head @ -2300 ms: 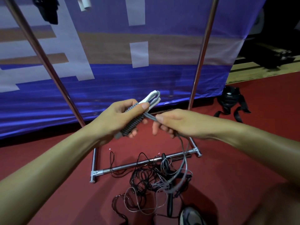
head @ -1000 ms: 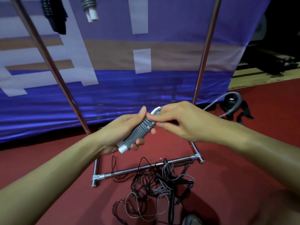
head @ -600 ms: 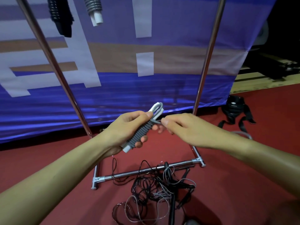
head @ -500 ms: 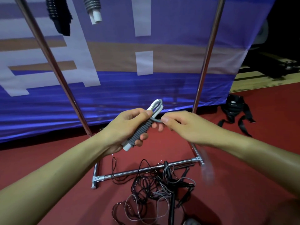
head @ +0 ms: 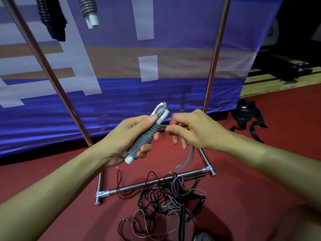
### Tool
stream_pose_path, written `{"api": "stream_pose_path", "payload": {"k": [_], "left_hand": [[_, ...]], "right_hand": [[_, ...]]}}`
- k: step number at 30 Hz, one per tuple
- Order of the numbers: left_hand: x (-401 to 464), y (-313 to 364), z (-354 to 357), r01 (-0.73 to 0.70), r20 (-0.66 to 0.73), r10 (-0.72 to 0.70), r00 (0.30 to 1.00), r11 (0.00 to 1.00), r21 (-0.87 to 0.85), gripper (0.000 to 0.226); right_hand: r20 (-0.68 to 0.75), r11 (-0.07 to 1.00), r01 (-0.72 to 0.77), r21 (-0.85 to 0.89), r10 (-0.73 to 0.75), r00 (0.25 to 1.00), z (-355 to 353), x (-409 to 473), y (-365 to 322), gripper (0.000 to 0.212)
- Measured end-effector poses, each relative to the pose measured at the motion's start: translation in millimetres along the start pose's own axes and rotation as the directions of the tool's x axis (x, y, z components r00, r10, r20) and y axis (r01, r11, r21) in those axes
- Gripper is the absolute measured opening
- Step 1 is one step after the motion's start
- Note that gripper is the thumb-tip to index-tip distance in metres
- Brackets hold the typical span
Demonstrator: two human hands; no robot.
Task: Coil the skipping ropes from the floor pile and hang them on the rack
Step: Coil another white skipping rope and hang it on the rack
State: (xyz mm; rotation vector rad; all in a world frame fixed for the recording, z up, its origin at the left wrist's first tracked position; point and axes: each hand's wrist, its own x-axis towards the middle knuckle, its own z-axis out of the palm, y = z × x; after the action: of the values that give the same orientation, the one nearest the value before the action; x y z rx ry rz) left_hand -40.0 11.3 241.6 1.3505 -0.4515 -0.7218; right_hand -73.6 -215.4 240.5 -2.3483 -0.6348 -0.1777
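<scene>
**A:** Where is the rope you are working on?

**B:** At the middle of the frame. My left hand [head: 128, 136] is wrapped round the grey skipping rope wound in tight turns over its two white handles [head: 144, 136]; the thumb presses the top turns. My right hand [head: 194, 129] pinches the loose grey tail [head: 189, 153], which droops toward the lower centre.

**A:** How do you expect it to handle?

**B:** Light, I judge, and the cord soft but springy, so the turns may loosen if my thumb lifts. The plastic looks smooth, perhaps slippery. I would hold across the wound middle, not the bare handle ends.

**A:** And the rest?

**B:** The tangled pile of thin black and grey ropes [head: 165, 202] lies on the red floor [head: 260, 171] at the bottom centre, draped over the chrome rack's [head: 215, 54] base bar. Two wound bundles, one black [head: 50, 16] and one grey with white ends [head: 88, 11], hang at the upper left.

**A:** Where will this one go?

**B:** Beside those, probably; the top rail itself is out of view.
</scene>
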Motion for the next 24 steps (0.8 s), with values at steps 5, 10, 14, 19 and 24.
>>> {"api": "stream_pose_path", "payload": {"k": [5,10,14,19,24], "left_hand": [[-1,-1,-3,-0.015,0.038,0.015,0.999,1.0,-0.005,0.024],[-5,-3,-5,0.121,0.164,-0.145,0.976,0.982,0.146,0.05],[-4,-4,-6,0.239,0.259,-0.323,0.91,0.921,0.307,0.047],[-3,-11,-1,0.277,0.225,-0.417,0.881,0.839,0.467,0.022],[-1,-15,6,0.249,0.123,-0.402,0.908,0.751,0.612,0.026]], "right_hand": [[0.063,0.996,0.073,-0.056,-0.069,0.996,-1,3,4,0.019],[0.113,0.976,0.161,-0.144,-0.145,0.983,-1,4,13,0.011],[0.213,0.952,0.223,-0.208,-0.178,0.961,-9,3,9,0.016],[0.306,0.925,0.241,-0.295,-0.147,0.941,-12,5,4,0.008],[0.388,0.958,0.071,-0.279,0.045,0.92,-11,1,6,0.017]]}}
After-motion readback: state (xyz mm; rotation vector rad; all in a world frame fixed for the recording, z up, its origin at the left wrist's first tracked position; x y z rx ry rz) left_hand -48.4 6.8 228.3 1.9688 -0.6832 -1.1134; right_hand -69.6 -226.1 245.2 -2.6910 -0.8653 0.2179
